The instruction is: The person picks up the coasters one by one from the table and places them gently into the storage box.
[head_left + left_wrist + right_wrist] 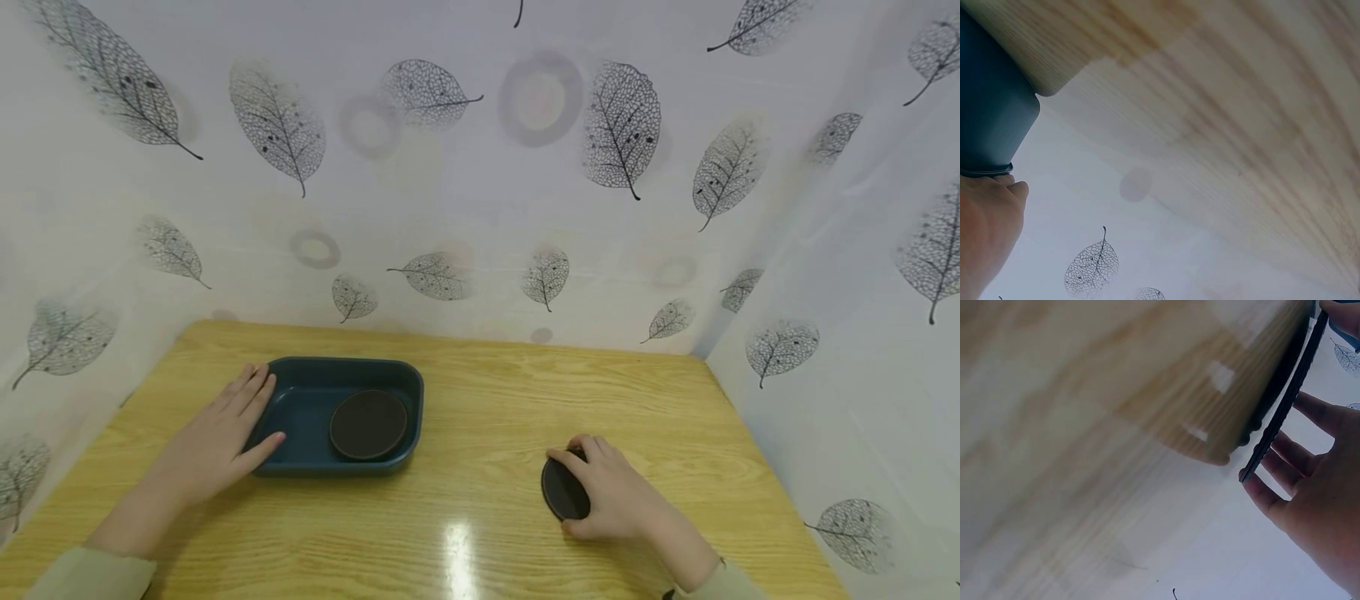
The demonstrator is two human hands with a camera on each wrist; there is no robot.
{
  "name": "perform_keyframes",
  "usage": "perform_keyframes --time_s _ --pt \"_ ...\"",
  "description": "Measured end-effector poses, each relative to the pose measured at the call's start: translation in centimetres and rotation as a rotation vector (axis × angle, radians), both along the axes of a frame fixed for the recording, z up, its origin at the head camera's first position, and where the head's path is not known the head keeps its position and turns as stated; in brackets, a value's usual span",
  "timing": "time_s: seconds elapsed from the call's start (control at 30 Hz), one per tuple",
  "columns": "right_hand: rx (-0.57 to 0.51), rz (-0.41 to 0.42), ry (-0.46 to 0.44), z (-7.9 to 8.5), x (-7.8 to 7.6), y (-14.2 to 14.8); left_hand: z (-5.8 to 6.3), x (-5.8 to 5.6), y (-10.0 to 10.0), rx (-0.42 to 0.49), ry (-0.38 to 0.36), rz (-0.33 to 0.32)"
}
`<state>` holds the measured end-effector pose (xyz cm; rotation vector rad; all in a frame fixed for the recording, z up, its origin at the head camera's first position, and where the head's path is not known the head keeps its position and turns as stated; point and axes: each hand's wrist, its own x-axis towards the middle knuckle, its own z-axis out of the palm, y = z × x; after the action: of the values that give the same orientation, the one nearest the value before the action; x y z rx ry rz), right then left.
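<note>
My left hand [217,442] rests on the left side of a dark blue rectangular tray [300,471]. Its fingers lie straight along the rim, with the thumb reaching over the inside. A round black coaster [368,425] lies in the tray's right half. To the right, my right hand [611,487] grips a second black coaster [562,487] by its edges between thumb and fingers. In the right wrist view this coaster [1288,397] shows edge-on just over the table, its reflection beside it. The left wrist view catches the tray's wall [997,106] and part of the left hand [988,231].
A glossy wooden table [465,408] bears everything, with a bright light reflection near its front. Pale curtains [480,192] printed with leaves hang behind the table and along both sides.
</note>
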<state>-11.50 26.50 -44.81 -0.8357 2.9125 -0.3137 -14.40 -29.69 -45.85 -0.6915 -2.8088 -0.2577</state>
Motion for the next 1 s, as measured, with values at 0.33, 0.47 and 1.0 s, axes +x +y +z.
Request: perform_keyframes --time_s 0.33,0.47,1.0 --pt "-0.024 0.036 0.090 0.6 -1.4 -1.4 -0.1 -0.1 -0.1 -0.001 0.013 -0.004" --pt "-0.021 0.038 0.105 0.9 -2.2 -2.1 -0.1 -0.1 -0.1 -0.003 0.012 -0.006" --pt "-0.041 0.103 0.111 2.8 -5.1 -5.5 -0.2 -0.3 -0.2 -0.006 0.011 -0.013"
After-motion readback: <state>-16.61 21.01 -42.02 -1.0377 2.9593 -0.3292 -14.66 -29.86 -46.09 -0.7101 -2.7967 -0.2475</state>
